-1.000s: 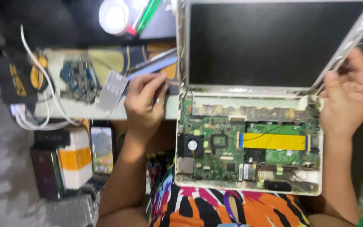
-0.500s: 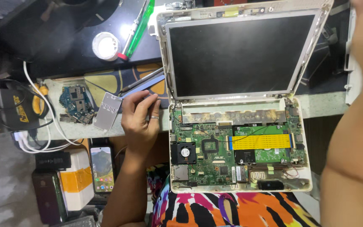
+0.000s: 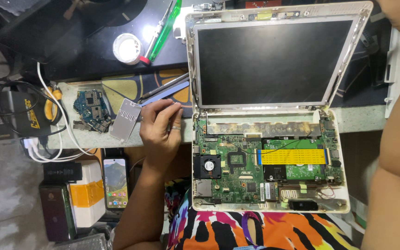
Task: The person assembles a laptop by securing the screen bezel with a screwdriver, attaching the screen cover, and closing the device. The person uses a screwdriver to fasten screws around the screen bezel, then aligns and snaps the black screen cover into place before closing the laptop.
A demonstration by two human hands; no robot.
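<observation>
Laptop (image 3: 274,111): white plastic shell, keyboard deck off, green board w/ yellow flat strip bare, dark screen upright.
Left hand (image 3: 160,127): palm down at bench edge, just left of laptop, fingers curled on thin blue-grey tool (image 3: 165,94).
Right hand: out of frame, only forearm at right; grip unknown.

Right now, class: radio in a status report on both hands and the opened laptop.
Left hand fingers on thin tools beside laptop. Right hand out of view; forearm only. Laptop open, board exposed, nothing lying on it.

Left hand (image 3: 160,127) palm down, fingers curled; right forearm (image 3: 396,139) raised.
</observation>
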